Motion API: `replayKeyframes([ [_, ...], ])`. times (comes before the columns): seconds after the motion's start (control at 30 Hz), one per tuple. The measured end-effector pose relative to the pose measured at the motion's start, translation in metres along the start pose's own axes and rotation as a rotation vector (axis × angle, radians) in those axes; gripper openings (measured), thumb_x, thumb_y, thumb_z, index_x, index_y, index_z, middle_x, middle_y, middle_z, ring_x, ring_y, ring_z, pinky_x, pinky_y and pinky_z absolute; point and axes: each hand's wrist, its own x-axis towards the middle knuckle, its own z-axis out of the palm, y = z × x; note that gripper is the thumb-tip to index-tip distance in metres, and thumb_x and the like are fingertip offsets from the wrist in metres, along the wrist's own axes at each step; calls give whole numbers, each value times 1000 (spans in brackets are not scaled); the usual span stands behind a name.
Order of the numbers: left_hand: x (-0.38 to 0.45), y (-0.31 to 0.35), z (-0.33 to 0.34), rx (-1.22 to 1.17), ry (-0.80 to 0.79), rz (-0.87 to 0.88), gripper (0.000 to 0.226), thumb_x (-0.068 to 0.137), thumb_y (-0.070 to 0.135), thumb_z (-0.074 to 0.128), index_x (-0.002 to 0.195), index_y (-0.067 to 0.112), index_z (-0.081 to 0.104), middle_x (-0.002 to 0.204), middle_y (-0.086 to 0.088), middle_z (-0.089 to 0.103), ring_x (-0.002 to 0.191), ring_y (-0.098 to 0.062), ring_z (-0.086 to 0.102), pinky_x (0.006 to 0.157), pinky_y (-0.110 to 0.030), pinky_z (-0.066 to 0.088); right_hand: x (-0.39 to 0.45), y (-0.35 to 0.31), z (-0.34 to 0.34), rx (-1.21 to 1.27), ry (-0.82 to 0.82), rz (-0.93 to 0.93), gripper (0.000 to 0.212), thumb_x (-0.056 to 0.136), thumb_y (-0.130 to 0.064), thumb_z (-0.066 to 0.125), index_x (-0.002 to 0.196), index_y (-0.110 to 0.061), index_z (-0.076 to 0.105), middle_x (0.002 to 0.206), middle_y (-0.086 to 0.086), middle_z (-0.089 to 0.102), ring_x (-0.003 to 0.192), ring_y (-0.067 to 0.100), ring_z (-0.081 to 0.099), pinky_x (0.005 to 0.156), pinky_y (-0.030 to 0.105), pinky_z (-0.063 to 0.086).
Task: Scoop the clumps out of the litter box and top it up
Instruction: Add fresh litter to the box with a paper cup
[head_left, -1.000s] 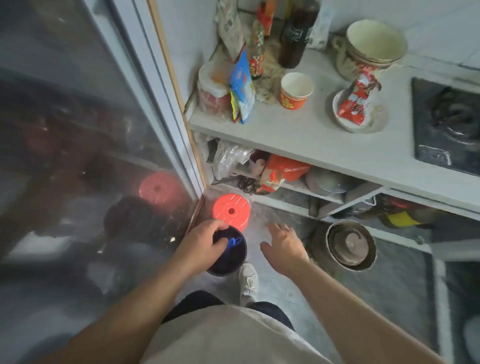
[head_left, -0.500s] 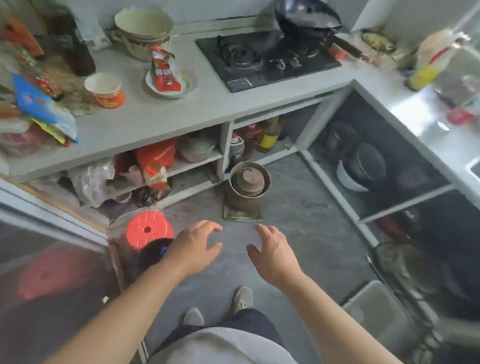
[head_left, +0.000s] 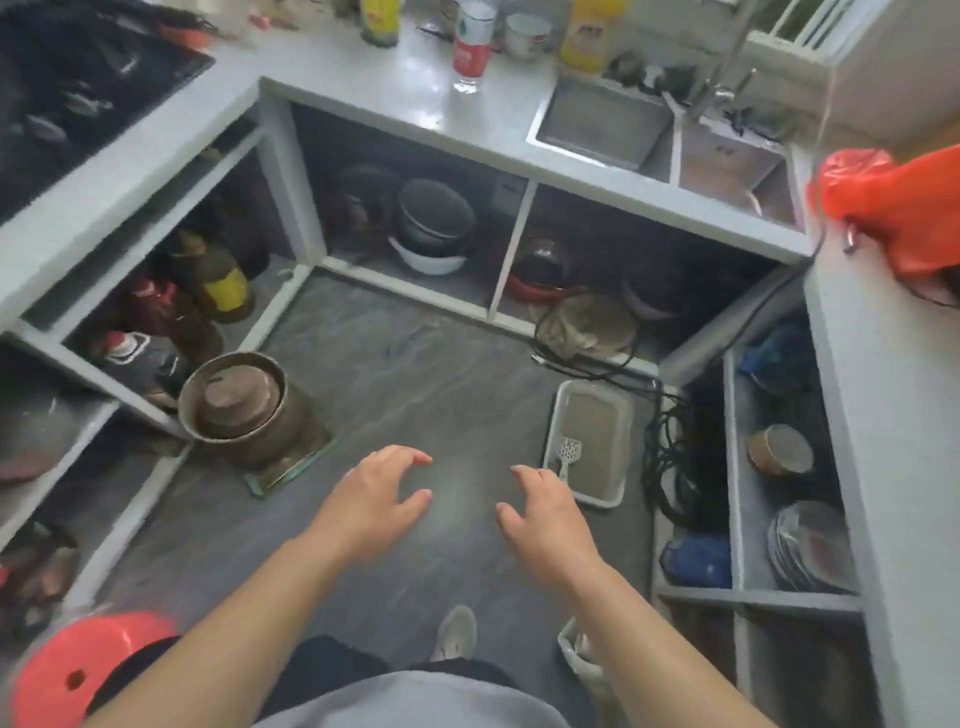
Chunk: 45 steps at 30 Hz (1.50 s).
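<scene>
White slotted plastic scoop (head_left: 567, 453) lies in the pale rectangular litter tray (head_left: 621, 415), just far-right of the right hand (head_left: 545, 512). Tray's long axis runs near-far. Both hands empty, fingers loosely spread; left hand (head_left: 371, 499) is farther off.

The grey floor (head_left: 415, 374) fills the middle of the frame. On it, right of the middle, sits a white litter box (head_left: 621, 415) with a white scoop (head_left: 567, 453) lying inside, and black cables (head_left: 670, 447) are piled just to its right. Left of the middle a brown pot (head_left: 236, 405) stands on a flat green mat (head_left: 291, 467), and a shoe (head_left: 456, 631) shows at the bottom.
</scene>
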Motion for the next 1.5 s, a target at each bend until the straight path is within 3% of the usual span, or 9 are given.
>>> replayKeyframes([
  [0.3,92,38,25,84,-258,199,37,95,32,63,131,28,57,130,17,54,127,-6,49,96,-17,33,8,60,-10,172,68,362,55,96,-36,52,146,-18,41,143,3,45,133,22,40,107,34,36],
  [0.63,191,64,16,246,-545,460,39,94,32,63,132,27,57,136,11,56,129,-11,50,103,-25,37,7,30,12,394,181,764,54,95,-35,53,144,-18,42,140,5,47,129,24,43,105,35,36],
  [0.9,186,112,65,342,-717,636,38,92,29,65,129,24,59,130,6,60,125,-16,53,100,-27,39,-43,55,37,579,261,1001,52,94,-36,58,142,-19,46,139,2,47,127,23,46,102,34,39],
  [1.17,160,172,132,486,-860,758,38,95,32,63,133,26,56,132,9,56,122,-15,52,90,-19,32,-91,113,54,742,366,1169,50,94,-34,59,140,-18,48,137,5,50,126,24,47,101,34,40],
  [1.33,162,208,175,470,-875,785,37,94,30,64,130,24,60,133,7,57,122,-16,54,93,-20,35,-103,141,57,807,358,1230,51,94,-35,60,140,-16,48,137,7,50,127,26,47,102,34,39],
  [1.5,180,229,226,507,-1002,793,37,93,31,64,129,26,60,134,7,58,125,-15,53,100,-24,38,-96,173,50,858,341,1303,50,96,-34,56,142,-17,46,141,7,50,128,27,47,99,33,39],
])
